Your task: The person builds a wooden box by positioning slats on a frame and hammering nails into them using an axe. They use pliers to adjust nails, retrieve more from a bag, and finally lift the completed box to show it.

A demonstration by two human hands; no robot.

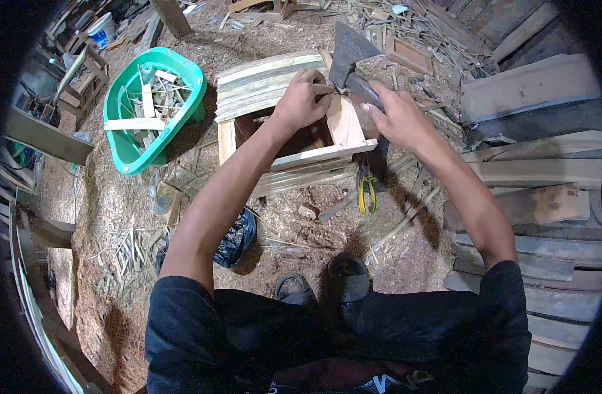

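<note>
A wooden slatted box (268, 79) stands in front of me, its top partly covered by slats and partly open. My left hand (305, 98) is over the box's right part, its fingers pinched together at the end of the slats. Whatever lies between those fingertips is too small to make out. In my right hand (401, 118) is the handle of a hatchet (355, 51) with a broad, dark, flared blade pointing up and away from me. The hatchet's head is close beside my left fingertips. Below the box's right corner are yellow-handled pliers (367, 194).
A green plastic tub (197, 79) with wood offcuts stands to the left. Planks (537, 171) are stacked along the right side. A black plastic bag (238, 240) sits near my feet. Sawdust and wood scraps cover the floor.
</note>
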